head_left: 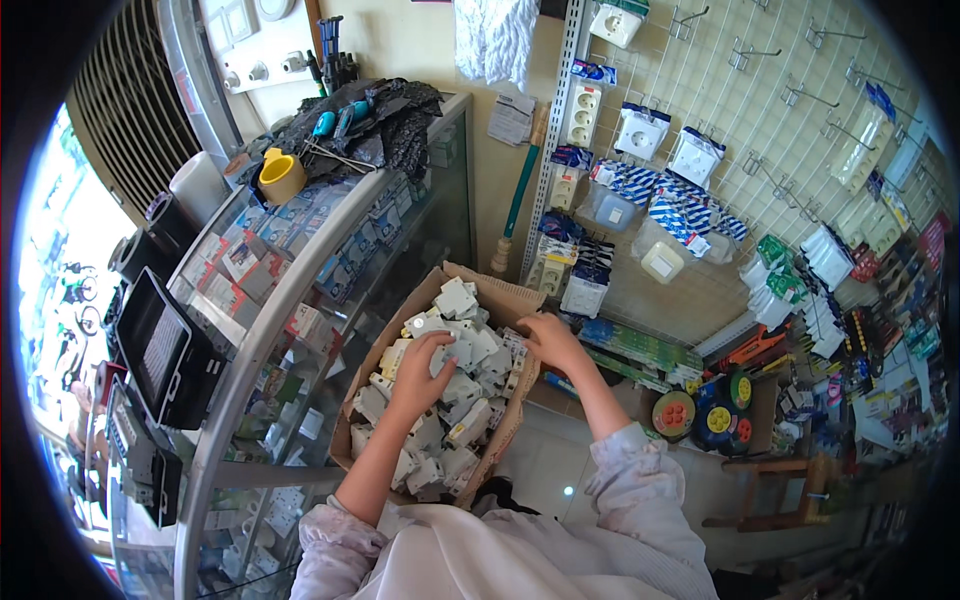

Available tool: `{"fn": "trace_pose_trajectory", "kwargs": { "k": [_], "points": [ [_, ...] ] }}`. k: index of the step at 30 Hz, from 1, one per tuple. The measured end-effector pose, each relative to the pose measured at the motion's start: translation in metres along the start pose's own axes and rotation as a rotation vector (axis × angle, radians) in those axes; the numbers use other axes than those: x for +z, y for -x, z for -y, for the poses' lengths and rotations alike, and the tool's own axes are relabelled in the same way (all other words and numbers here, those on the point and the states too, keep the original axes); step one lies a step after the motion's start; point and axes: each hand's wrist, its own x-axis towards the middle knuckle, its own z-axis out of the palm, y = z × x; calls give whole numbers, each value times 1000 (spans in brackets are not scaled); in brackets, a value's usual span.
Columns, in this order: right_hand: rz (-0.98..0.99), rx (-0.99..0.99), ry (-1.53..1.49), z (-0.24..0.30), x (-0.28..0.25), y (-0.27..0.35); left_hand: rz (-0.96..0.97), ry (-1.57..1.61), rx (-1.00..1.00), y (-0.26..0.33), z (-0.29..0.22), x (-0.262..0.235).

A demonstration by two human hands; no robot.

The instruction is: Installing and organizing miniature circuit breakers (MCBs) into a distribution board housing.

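An open cardboard box (452, 268) stands in front of me, filled with a jumbled heap of white and grey plastic modules (462, 383) that look like circuit breakers. Over the left part of the heap is my left hand (422, 372), its thumb and fingers apart, with fingertips among the upper pieces. I see nothing clearly gripped in it. My right hand (553, 345) reaches across the box's right side. Its fingers are bent and apart, with the tips at the inner edge beside the pieces. Whether they touch the rim or a piece is hard to make out.
Left of the box runs a glass display counter (330, 262) holding small boxes, with a yellow tape roll (281, 176) and black sheeting (395, 125) on top. Packaged sockets (641, 130) hang on a wire rack at right. Cable reels (716, 418) and a wooden stool (775, 490) stand low on the right.
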Motion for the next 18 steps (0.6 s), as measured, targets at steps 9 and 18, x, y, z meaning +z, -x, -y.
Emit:
{"fn": "trace_pose_trajectory", "kwargs": {
  "k": [9, 18],
  "points": [
    [493, 17, 473, -21, 48, -51, 85, -556, -66, -6, 8, 26],
    [635, 116, 550, -25, 53, -67, 70, -557, -67, -9, 17, 27]
  ]
}}
